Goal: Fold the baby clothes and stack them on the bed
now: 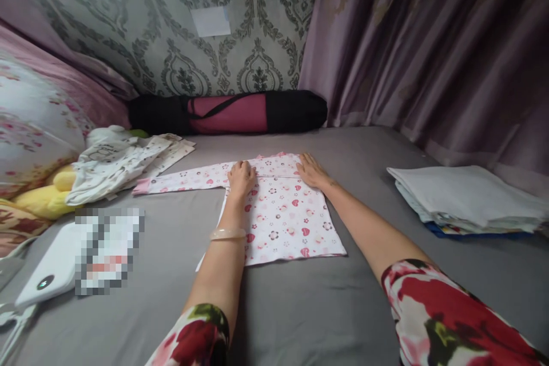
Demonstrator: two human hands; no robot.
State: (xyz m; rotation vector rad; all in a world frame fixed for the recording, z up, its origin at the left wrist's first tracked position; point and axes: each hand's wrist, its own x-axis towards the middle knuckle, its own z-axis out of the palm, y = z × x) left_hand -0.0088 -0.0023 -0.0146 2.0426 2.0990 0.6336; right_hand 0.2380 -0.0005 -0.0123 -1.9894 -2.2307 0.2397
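Note:
A child's long-sleeved shirt (278,223), white with pink hearts and small flowers, lies spread on the grey bed sheet. One sleeve (184,179) with a pink cuff stretches out to the left. Along the shirt's top runs a folded strip of its cloth. My left hand (241,177) rests at the upper left of the shirt, fingers bent and closed on the fabric; its fingertips are partly hidden. At the upper right corner, my right hand (312,171) lies flat and open on the shirt's edge.
To the right is a stack of folded cloth (467,194). Patterned light clothes (115,160) and a yellow plush item (43,201) lie at the left, near a white device (55,263) with a cable. A black and pink roll bag (231,113) lies along the wall.

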